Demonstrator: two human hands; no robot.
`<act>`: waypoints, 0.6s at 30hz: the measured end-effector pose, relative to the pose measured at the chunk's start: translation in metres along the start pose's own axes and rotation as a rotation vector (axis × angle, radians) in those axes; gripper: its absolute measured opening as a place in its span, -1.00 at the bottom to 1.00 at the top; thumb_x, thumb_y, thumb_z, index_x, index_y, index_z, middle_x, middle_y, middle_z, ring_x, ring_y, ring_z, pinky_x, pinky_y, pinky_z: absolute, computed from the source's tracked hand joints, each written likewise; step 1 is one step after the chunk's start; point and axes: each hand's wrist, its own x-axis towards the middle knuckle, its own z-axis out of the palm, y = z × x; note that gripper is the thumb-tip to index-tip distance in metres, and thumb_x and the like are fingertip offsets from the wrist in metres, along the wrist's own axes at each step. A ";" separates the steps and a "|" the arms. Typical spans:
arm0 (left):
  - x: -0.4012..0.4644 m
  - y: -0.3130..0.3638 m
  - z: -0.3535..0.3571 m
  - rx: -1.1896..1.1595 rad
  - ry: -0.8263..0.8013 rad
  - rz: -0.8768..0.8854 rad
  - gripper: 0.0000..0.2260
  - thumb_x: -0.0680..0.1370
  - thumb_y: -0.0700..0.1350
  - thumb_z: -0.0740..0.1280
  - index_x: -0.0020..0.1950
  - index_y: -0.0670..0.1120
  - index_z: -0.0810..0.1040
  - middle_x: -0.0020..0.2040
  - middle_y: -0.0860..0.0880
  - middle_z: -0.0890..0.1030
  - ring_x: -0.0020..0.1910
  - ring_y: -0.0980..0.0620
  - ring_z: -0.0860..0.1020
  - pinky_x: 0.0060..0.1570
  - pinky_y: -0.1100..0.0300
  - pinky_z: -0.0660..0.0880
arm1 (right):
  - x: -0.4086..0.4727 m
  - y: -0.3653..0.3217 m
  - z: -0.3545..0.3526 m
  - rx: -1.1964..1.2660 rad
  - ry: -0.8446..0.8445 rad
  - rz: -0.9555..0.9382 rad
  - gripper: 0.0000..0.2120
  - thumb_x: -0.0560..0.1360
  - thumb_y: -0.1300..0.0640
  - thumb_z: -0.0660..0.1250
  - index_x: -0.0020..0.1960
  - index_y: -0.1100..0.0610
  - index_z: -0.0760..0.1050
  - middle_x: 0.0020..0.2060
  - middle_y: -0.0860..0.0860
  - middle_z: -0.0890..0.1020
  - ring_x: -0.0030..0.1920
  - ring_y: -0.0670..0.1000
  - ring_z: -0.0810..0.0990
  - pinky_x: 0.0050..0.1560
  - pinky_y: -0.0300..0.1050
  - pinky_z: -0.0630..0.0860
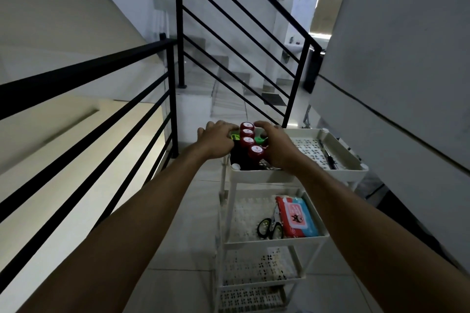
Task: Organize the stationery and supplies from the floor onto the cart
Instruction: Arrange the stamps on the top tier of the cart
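Hands: both reach out over the top tray (256,173) of the white cart (229,211).
Left hand (216,138): fingers curled round the left side of a dark pack.
Right hand (276,145): fingers curled round the right side of the same pack.
Red-capped bottles (250,143): four in a row, standing up between the two hands, in the top tray.
Second tray (340,157): just beside, to the right, with a dark pen (330,160) in it.
Middle shelf (274,240): black scissors (270,228) touch a red and blue wipes pack (296,216).
Black railing (84,99): on the left, near the stairs.
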 end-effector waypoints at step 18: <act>-0.038 -0.008 -0.006 -0.148 0.101 0.070 -0.58 0.57 -0.22 0.17 0.42 0.03 0.39 0.38 -0.05 0.48 0.34 -0.08 0.42 0.35 -0.12 0.32 | -0.012 0.000 -0.009 0.052 0.033 0.030 -0.53 0.50 0.33 0.34 0.38 0.10 0.43 0.28 0.10 0.54 0.24 0.06 0.53 0.10 -0.23 0.49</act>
